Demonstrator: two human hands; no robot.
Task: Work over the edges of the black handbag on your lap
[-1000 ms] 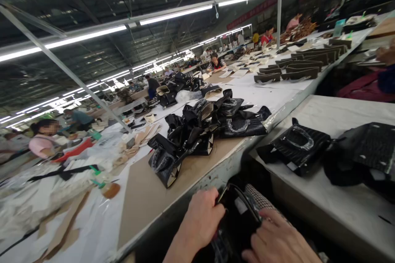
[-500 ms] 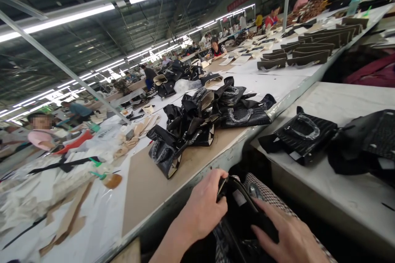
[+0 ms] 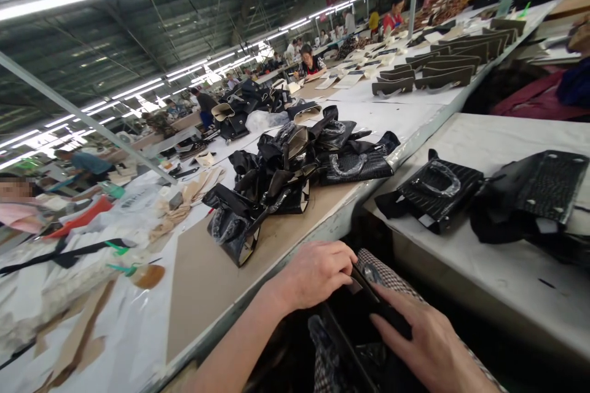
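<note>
A black handbag (image 3: 343, 319) rests over my lap with its mouth facing up; a pale label shows on its inner wall. My left hand (image 3: 322, 273) is closed on the far end of the bag's rim, fingers curled over it. On the near right side, my right hand (image 3: 419, 331) grips the rim between the thumb and fingers. Clear plastic wrap (image 3: 322, 334) covers a handle on the bag's left side. Checked cloth (image 3: 391, 273) lies beneath and behind the bag. The bag's lower part is dark and hard to make out.
Several black bags (image 3: 276, 175) are heaped on the long table (image 3: 193, 295) ahead. To the right, more black bags (image 3: 442, 190) lie on a white-topped table (image 3: 502, 282). Glue bottles (image 3: 147, 276) and pale strips lie at left. Co-workers sit farther back.
My left hand has moved along the rim toward the bag's far corner, its fingers now curled over the edge. The bag's mouth looks narrower. My view has shifted slightly to the right.
</note>
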